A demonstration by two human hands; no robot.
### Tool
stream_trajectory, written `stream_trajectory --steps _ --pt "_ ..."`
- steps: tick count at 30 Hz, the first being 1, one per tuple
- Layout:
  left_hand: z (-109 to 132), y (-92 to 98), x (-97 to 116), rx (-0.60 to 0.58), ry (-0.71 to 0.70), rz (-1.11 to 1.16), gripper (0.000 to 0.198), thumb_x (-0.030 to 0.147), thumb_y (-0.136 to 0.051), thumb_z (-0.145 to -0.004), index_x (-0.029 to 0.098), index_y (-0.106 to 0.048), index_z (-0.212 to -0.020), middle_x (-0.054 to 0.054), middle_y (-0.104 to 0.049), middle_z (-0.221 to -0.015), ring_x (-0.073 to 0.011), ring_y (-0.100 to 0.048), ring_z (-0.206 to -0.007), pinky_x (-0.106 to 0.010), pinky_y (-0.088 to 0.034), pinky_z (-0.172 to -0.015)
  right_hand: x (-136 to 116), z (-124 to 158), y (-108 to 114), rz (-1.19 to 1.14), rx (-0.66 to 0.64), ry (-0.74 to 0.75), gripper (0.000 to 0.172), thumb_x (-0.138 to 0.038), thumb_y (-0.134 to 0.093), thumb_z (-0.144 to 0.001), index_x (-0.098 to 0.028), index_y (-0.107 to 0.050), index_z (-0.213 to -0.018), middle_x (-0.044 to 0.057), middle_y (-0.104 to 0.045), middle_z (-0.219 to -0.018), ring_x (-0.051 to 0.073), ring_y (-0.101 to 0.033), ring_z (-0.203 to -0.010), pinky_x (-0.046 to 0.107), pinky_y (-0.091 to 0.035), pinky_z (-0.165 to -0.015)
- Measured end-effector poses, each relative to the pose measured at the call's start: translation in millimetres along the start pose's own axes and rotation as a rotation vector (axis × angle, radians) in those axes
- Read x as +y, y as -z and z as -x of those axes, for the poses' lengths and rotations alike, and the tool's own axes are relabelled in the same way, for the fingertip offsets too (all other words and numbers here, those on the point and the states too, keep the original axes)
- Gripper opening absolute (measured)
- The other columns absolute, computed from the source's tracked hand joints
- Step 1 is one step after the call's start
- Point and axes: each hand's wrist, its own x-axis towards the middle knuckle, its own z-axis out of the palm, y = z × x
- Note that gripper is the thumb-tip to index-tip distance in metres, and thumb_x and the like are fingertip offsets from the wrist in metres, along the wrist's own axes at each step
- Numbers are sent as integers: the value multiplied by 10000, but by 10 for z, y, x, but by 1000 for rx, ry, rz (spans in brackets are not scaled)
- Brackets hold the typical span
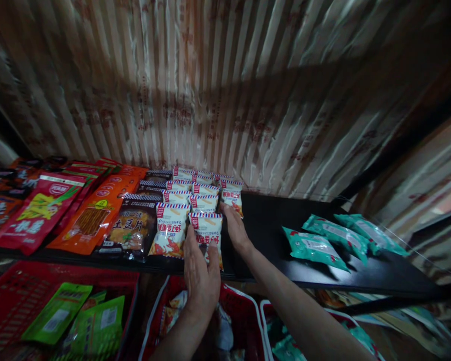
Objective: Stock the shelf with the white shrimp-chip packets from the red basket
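Small white snack bags [167, 230] with striped tops and red lettering stand in rows on a black shelf. My left hand [202, 278] reaches to the front bag of the second row [206, 225], its straight fingers along the bag's left side and its thumb across the front. Farther back, my right hand [236, 230] is stretched out, its fingertips beside the bag at the rear right [231, 196]. Whether those fingertips touch the bag I cannot make out. Both hands have their fingers extended rather than wrapped round anything.
Left of the white bags stand dark potato-chip bags [131, 225], orange bags [93, 220] and red bags [37, 213]. Teal packets [317, 249] lie on the shelf [265, 240] at right. Below are red baskets [248, 306] with snacks, including green packets [58, 313]. Corrugated sheeting [218, 90] rises behind.
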Motion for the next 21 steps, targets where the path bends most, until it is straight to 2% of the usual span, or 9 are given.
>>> stream_trajectory --steps 8,14,21 --pt "-169 -88 -89 -35 46 -80 670 401 -396 -869 16 -268 -1402 -224 -335 -1465 -278 -311 -1364 -422 -268 -1115 81 -71 -137 -19 14 -52 498 -567 -399 -852 -236 -631 -1144 17 -598 -1276 212 -475 -1246 362 -294 -1095" --pt "-284 -116 -43 -64 104 -150 677 372 -429 -861 19 -255 -1412 -219 -358 -1454 -275 -338 -1352 -384 -291 -1103 76 -86 -170 -7 22 -50 481 -543 -397 -856 -228 -631 -1136 23 -612 -1250 222 -490 -1225 354 -339 -1061" --pt "-356 -112 -4 -90 88 -181 647 331 -439 -856 45 -271 -1412 -193 -421 -1420 -266 -386 -1324 -369 -322 -1079 93 -83 -190 -69 22 -49 533 -560 -411 -846 -212 -599 -1203 39 -559 -1324 223 -462 -1259 355 -294 -1095"
